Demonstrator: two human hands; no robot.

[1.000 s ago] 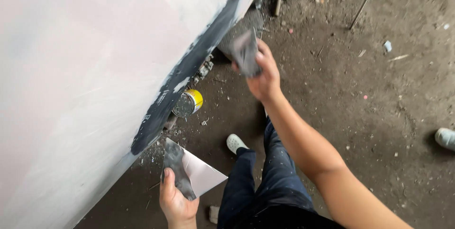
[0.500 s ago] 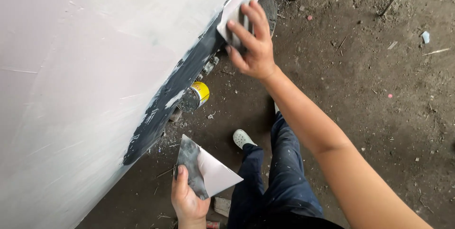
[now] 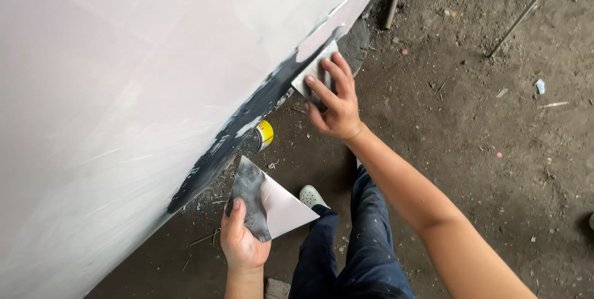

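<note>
Fingers, right: four fingers (image 3: 331, 82) spread flat over a small spreader blade (image 3: 312, 73), thumb beneath, clamped on it.
Fingers, left: curled shut round the dark smeared corner of a flat pale board (image 3: 272, 203), thumb on top.
Right hand (image 3: 334, 101): I see it pressing the blade against the lower edge of the big white panel (image 3: 124, 89), beside the dark unfilled strip (image 3: 247, 119).
Left hand (image 3: 241, 243): low, near the knee, board held level and apart from the panel.
Step in hand: by my judgement, a spreading stroke along the panel's bottom edge, filler going over the dark strip.
Next move calls for: I judge steady flat pressure along the edge, blade kept at a shallow angle.
Tin (image 3: 263, 135): yellow-topped, on the ground just under the panel edge.
Surface: panel pale, streaked, smooth above; dark and rough at the rim.
Room: bare dirt floor (image 3: 495, 119), scattered debris, thin metal rods (image 3: 520, 17) lying at top right.
Legs: dark spattered trousers (image 3: 365, 249), pale shoe (image 3: 312, 197).
</note>
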